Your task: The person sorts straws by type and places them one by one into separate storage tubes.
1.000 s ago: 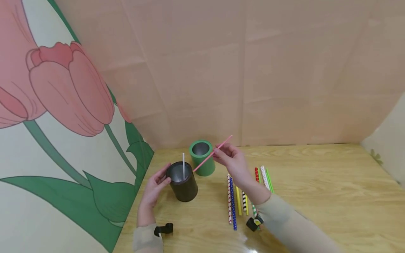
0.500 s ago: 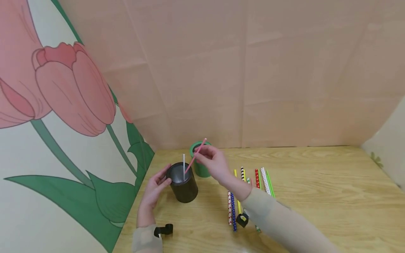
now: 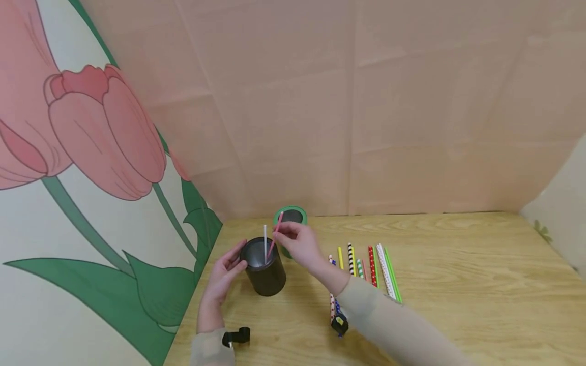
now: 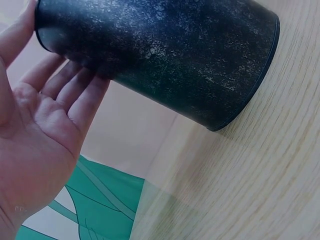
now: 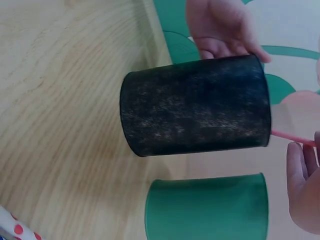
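Note:
A black cylindrical pot (image 3: 267, 279) stands on the table with its mouth up. My left hand (image 3: 224, 272) holds it at the left side of the rim, the thumb near the front edge and the fingers round the far side, as the left wrist view (image 4: 45, 120) also has it. Inside leans a white straw (image 3: 265, 241). Over the mouth, my right hand (image 3: 297, 243) pinches a pink straw (image 3: 279, 221), whose lower part is inside the pot. Behind that hand a green pot (image 5: 207, 207) stands partly hidden.
Several patterned and plain straws lie on the wooden table (image 3: 458, 269) to the right, among them a red dotted straw (image 3: 372, 262) and a green straw (image 3: 392, 274); my right forearm covers some. A tulip-painted wall (image 3: 110, 147) borders the left, a pinkish sheet (image 3: 284, 117) the back.
My right hand has moved left, from beside the green pot to over the black one, tipping the pink straw steeper and lowering its end inside. My left hand stays on the pot.

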A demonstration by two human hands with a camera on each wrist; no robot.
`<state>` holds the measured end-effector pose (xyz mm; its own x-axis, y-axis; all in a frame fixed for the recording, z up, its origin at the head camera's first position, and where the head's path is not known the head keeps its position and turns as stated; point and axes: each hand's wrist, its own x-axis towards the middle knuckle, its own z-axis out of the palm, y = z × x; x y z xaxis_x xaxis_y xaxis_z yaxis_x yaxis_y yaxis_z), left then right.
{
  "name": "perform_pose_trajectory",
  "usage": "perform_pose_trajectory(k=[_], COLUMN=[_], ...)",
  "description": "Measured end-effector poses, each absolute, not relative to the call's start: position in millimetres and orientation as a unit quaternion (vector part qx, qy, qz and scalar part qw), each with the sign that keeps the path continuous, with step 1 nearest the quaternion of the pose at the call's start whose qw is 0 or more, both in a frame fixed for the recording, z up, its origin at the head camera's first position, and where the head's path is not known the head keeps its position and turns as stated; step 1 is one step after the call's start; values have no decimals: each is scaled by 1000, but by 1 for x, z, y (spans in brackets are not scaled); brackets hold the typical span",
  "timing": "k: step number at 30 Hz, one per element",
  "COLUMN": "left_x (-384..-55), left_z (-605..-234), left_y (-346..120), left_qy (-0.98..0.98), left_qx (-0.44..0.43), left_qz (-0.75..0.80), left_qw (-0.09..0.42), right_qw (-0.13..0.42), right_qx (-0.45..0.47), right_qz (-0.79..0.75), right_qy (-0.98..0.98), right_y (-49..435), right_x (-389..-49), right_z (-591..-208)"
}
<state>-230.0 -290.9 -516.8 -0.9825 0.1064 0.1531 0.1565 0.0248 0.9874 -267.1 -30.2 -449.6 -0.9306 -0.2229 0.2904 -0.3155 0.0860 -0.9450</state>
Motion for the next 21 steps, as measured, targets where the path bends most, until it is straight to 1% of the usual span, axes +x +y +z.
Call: perform_pose_trajectory(k=[12, 21], left_x=[-230, -231], left_z=[-515, -517], left_y=[-290, -291], left_qy=[-721, -717], left_qx=[-86, -93], left_qz=[-688, -690], left_qw=[16, 19], right_qw=[43, 43], right_qx=[184, 172], right_qz=[615, 623], right_qy=[-765, -762], right_y=[-46, -47], right_x=[-268, -267], right_z=[-461, -462])
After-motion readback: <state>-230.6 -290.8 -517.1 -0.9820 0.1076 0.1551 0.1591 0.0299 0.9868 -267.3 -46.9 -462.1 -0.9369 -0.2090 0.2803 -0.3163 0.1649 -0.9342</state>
